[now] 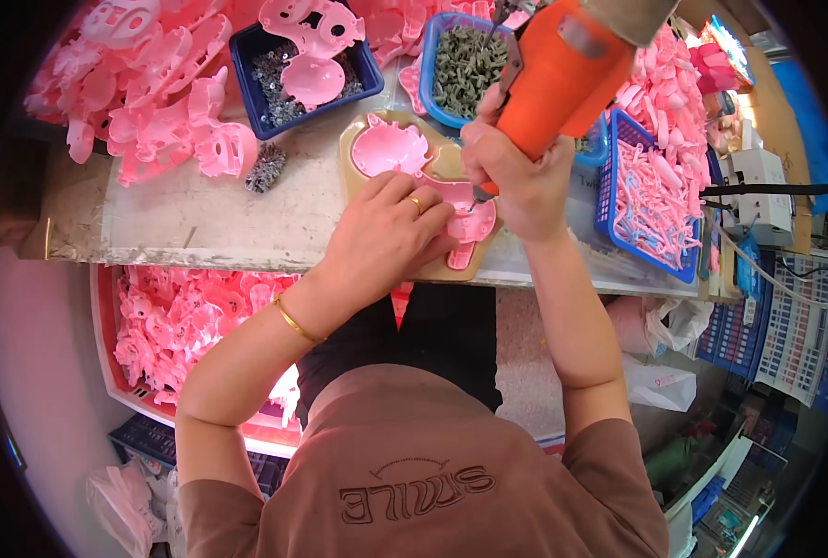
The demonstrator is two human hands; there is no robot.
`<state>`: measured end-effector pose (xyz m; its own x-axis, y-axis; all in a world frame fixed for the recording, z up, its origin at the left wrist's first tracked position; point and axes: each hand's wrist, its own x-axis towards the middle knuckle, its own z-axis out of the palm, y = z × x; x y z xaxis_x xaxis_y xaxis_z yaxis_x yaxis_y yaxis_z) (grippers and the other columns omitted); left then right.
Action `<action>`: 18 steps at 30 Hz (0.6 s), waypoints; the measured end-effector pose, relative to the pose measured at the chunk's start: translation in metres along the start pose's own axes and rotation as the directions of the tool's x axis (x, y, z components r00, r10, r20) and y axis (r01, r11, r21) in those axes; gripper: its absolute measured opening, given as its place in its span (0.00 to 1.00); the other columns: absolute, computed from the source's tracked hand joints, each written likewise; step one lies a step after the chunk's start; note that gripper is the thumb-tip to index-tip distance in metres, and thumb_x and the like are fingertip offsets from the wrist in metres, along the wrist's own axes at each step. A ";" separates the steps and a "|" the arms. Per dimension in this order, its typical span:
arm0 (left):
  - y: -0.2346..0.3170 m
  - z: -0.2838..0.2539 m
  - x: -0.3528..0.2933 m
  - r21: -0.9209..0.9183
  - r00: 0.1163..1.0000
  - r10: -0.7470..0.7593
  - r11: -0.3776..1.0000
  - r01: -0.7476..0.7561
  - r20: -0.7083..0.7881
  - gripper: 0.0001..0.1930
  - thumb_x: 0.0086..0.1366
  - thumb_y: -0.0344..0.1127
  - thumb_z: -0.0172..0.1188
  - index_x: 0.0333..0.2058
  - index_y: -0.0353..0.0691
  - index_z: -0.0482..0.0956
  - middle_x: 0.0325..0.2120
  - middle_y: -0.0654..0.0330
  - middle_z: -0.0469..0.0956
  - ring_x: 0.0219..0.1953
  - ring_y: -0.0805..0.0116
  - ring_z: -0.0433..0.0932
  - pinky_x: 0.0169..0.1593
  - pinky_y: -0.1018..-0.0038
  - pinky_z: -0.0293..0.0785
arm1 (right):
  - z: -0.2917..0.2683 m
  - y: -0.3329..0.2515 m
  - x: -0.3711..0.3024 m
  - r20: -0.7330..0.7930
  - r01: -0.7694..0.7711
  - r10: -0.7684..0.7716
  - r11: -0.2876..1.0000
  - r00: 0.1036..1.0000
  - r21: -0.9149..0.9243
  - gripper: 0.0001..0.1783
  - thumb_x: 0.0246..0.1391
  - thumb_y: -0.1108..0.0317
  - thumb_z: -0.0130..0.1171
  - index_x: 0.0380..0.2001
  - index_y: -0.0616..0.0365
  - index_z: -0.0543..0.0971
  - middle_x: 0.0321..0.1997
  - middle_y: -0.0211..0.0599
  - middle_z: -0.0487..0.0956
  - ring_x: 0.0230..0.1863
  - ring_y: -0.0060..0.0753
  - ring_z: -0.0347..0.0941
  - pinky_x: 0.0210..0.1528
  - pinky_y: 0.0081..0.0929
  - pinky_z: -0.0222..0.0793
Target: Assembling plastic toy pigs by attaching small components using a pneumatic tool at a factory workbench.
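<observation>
A pink plastic shell (389, 149) sits in a tan shaped holder (449, 162) near the front of the bench. My left hand (390, 228) holds the shell down, its fingers bent over the lower part and partly hiding it. A gold ring and a gold bracelet are on this hand and wrist. In my right hand (523, 177) is an orange power screwdriver (567, 84), gripped round its body above the holder's right side. Its tip is hidden behind my hand, so whether it touches the shell cannot be seen.
Pink parts (167, 93) are heaped at the back left, beside a dark blue tray (246, 88) of screws. A screw cluster (265, 167) lies before it. A light blue bin (430, 56) holds grey-green pieces. Right stands a blue basket (607, 191); below left, a red-rimmed crate (107, 344) of shells.
</observation>
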<state>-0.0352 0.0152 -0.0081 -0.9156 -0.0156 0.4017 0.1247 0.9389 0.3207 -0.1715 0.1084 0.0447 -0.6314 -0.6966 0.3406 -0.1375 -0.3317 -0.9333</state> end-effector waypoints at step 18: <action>0.005 -0.010 -0.033 -0.026 0.988 -0.130 0.991 0.129 -0.086 0.20 0.57 0.39 0.67 0.49 0.47 0.77 0.57 0.58 0.70 0.60 0.54 0.66 0.66 0.54 0.61 | 0.012 -0.101 0.040 0.194 0.202 -0.106 0.781 0.975 -0.590 0.11 0.58 0.66 0.62 0.41 0.61 0.83 0.37 0.34 0.84 0.37 0.21 0.79 0.42 0.23 0.75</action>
<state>-0.0002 0.0165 -0.0112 -0.8880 -0.1673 0.4284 0.0158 0.9199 0.3919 -0.1740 0.1064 0.1545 -0.4535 -0.7674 0.4532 -0.6857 -0.0245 -0.7275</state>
